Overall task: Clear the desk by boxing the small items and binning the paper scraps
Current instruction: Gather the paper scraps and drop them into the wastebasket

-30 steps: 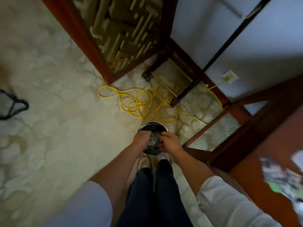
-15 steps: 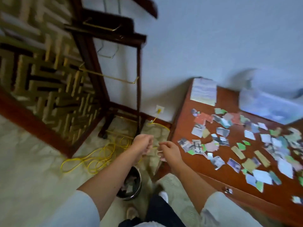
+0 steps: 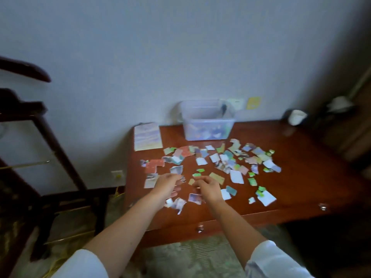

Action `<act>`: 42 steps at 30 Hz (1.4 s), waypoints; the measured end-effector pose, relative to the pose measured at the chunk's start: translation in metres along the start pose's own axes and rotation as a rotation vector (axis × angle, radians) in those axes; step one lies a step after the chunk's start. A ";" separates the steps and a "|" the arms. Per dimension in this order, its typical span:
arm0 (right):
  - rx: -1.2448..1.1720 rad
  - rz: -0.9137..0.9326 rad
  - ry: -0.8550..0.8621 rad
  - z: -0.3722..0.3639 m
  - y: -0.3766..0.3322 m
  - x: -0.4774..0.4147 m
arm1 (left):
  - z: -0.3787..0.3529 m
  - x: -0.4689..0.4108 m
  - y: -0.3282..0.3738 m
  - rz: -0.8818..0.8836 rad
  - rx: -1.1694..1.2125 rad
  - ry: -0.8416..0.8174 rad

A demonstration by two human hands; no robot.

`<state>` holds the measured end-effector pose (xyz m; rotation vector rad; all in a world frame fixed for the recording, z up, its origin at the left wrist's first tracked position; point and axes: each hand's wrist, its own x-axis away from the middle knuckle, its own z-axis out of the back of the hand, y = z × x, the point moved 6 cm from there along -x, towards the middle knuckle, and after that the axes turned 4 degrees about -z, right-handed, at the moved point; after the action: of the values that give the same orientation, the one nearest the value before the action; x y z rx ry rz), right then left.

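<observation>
Several torn coloured paper scraps (image 3: 216, 163) lie scattered over the red-brown wooden desk (image 3: 301, 167). My left hand (image 3: 167, 182) hovers over the scraps near the desk's front left, its fingers loosely curled, the tips close to a small scrap (image 3: 181, 179). Just to its right, my right hand (image 3: 207, 187) hangs over the desk with curled fingers next to a tan scrap (image 3: 191, 181). Neither hand visibly holds anything. A clear plastic box (image 3: 208, 125) with small items inside stands at the back of the desk against the wall. The bin is out of view.
A pad of paper (image 3: 147, 136) lies at the desk's back left corner. A white cup (image 3: 297, 117) stands at the back right. A dark wooden stand (image 3: 40, 149) rises left of the desk. Drawer knobs (image 3: 199, 229) stick out of the desk front.
My view swung up from the bin on the floor to the desk. Both hands left the bin and moved right and forward, over the scraps.
</observation>
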<state>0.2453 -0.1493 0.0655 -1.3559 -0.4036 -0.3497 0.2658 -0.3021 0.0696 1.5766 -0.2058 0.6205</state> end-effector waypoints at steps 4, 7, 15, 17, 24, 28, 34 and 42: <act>-0.023 -0.017 0.046 0.084 -0.007 -0.013 | -0.086 -0.006 0.015 -0.018 -0.030 -0.058; -0.046 -0.006 0.091 0.144 -0.014 -0.028 | -0.148 -0.008 0.025 -0.032 -0.026 -0.092; -0.035 -0.005 0.168 0.275 -0.012 -0.077 | -0.279 -0.028 0.040 -0.093 -0.103 -0.155; -0.035 -0.020 0.179 0.297 -0.009 -0.085 | -0.301 -0.031 0.043 -0.099 -0.130 -0.155; -0.037 -0.033 0.193 0.341 -0.014 -0.130 | -0.349 -0.068 0.051 -0.103 -0.170 -0.131; -0.046 -0.038 0.168 0.348 -0.023 -0.166 | -0.366 -0.104 0.058 -0.094 -0.156 -0.112; -0.006 -0.052 0.109 0.352 -0.043 -0.235 | -0.385 -0.181 0.065 -0.045 -0.131 -0.061; 0.095 -0.123 0.070 0.353 -0.055 -0.312 | -0.394 -0.248 0.069 0.116 -0.163 -0.069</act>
<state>-0.0823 0.1915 0.0238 -1.2259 -0.4411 -0.4735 -0.0780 0.0123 -0.0004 1.4369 -0.3923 0.6243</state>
